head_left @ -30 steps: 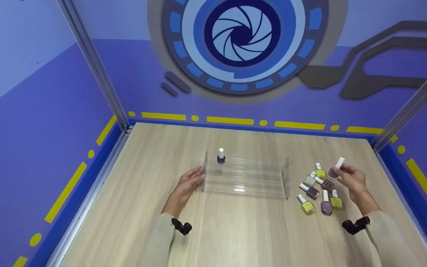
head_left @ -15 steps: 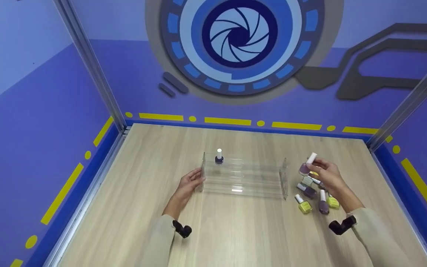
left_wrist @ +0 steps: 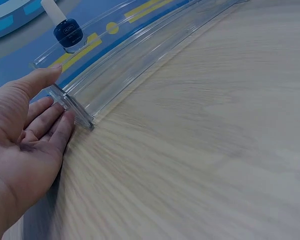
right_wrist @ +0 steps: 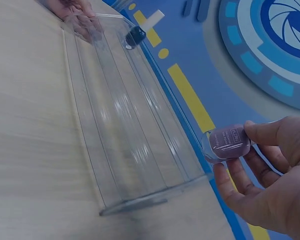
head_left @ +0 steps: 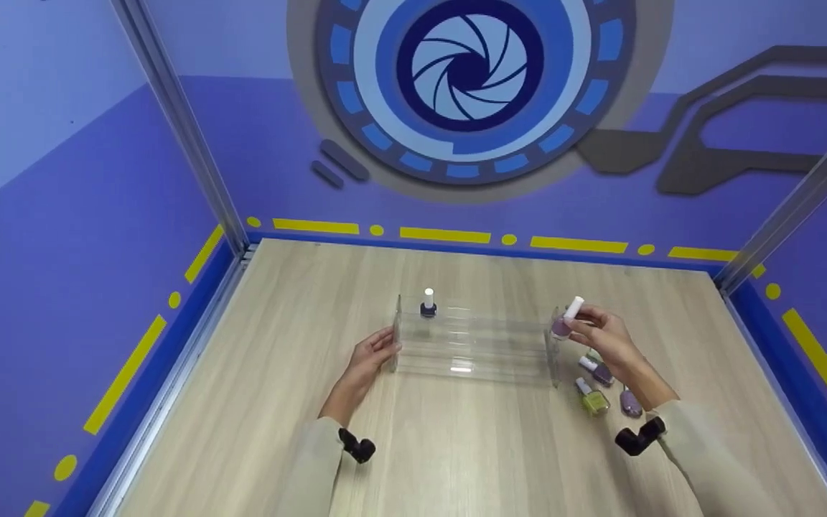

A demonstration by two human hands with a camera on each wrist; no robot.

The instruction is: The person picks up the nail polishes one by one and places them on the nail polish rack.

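Note:
A clear acrylic tiered rack (head_left: 474, 337) stands on the wooden table. My left hand (head_left: 372, 357) holds its left end panel, thumb at the edge and fingers against the outer side in the left wrist view. A dark nail polish bottle (head_left: 428, 309) with a white cap stands upright on the rack's top tier at the left. Over the rack's right end, my right hand (head_left: 604, 337) pinches a mauve nail polish bottle (right_wrist: 227, 144) between thumb and fingers. This bottle tilts in the head view, white cap up; the hand hides most of the cap in the right wrist view.
Right of the rack lie several nail polish bottles, among them a yellow one (head_left: 593, 399), a dark purple one (head_left: 600, 371) and a mauve one (head_left: 630, 403). The right arm covers others. Blue printed walls (head_left: 356, 194) enclose the table (head_left: 456, 452) at the back and sides.
My right hand has carried the mauve nail polish bottle leftward from above the loose bottles to the rack's right end. My left hand stays at the rack's left end.

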